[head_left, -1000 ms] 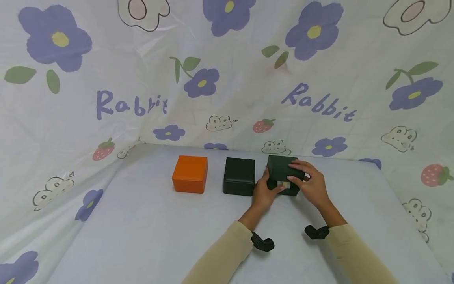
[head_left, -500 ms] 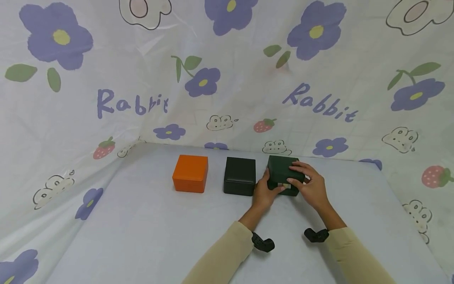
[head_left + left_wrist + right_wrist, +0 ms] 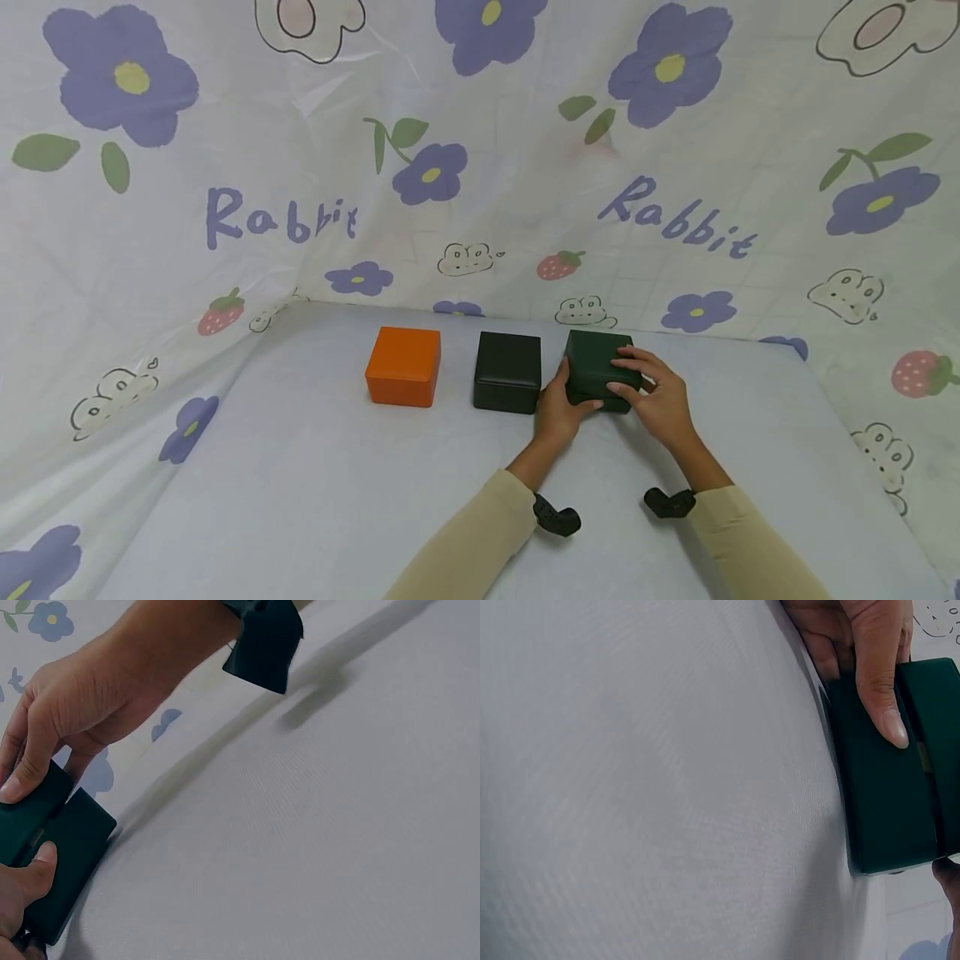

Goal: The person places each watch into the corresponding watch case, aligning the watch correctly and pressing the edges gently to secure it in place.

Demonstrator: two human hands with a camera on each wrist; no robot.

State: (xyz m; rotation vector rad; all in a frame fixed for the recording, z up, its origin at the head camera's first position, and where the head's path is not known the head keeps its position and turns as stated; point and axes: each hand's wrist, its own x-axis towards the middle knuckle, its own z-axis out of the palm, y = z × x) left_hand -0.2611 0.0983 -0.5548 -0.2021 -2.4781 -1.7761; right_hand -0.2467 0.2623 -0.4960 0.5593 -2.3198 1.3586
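A dark green hinged box (image 3: pixel 596 360) stands at the right end of a row of boxes in the head view. Its lid is lowered almost onto the base, and a narrow gap (image 3: pixel 925 757) runs between them in the right wrist view. My left hand (image 3: pixel 558 408) grips the base from the left, thumb on the front wall. With the right hand (image 3: pixel 662 392) I hold the lid at its right side, thumb in front and fingers on top. In the left wrist view the right hand (image 3: pixel 90 697) reaches down to the lid from above.
Left of the green box sits a shut black box (image 3: pixel 507 372), close to my left hand. Farther left is an orange box (image 3: pixel 403 367). White cloth covers the table (image 3: pixel 300 483), and a patterned curtain (image 3: pixel 510 167) rises behind the boxes.
The green box's lid has swung down from partly raised to nearly level, narrowing the front gap and hiding the pale patch inside. Both hands keep their grip in place.
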